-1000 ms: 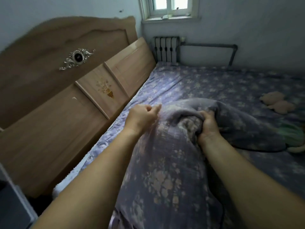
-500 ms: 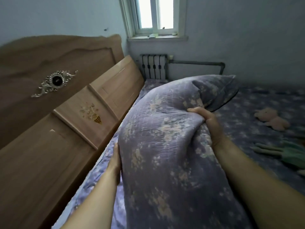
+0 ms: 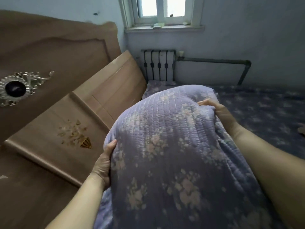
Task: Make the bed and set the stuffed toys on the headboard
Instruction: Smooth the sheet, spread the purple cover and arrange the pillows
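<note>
Gripping the floral pillow, left hand cupped its headboard-side edge and right hand clenched the far corner, likely to seat it against the headboard.

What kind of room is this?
Most likely a home bedroom: a wooden headboard beside a bed sheet in floral print, a matching pillow held in both hands, and a radiator under a window.
</note>
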The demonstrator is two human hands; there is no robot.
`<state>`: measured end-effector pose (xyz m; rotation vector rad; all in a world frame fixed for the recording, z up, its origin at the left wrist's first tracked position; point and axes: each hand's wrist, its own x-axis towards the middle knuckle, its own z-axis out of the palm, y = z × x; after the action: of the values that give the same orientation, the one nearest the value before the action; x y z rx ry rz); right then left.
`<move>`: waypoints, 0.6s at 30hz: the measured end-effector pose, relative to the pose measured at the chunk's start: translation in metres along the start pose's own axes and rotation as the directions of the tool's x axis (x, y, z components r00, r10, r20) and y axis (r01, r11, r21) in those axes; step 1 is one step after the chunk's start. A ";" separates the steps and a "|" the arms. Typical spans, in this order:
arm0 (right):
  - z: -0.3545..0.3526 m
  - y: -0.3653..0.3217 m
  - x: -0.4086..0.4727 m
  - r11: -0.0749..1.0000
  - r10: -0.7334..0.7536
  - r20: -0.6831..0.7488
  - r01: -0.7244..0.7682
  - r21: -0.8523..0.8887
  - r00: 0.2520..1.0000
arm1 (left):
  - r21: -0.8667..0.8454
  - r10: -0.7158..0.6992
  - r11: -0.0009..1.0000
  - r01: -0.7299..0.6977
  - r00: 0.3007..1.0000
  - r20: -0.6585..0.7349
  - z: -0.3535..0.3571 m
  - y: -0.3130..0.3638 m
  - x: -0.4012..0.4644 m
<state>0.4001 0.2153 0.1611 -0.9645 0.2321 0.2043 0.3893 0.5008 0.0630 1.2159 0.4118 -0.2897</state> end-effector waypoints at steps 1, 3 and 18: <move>0.000 0.001 0.013 1.000 0.006 0.008 -0.006 -0.002 1.000 | 0.006 -0.004 1.000 0.004 1.000 0.022 -0.002 0.006 0.017; 0.000 0.001 0.039 1.000 -0.016 0.011 0.016 -0.008 1.000 | 0.036 -0.002 0.999 0.000 0.998 0.057 0.001 0.023 0.045; -0.070 0.095 0.157 0.552 -0.150 -0.449 -0.302 -0.777 0.881 | 0.648 0.143 0.746 -0.153 0.987 0.069 0.024 -0.005 0.180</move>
<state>0.5172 0.2210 0.0030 -1.9950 0.6761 0.1550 0.5509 0.4774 -0.0162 1.9303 0.1926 -0.3159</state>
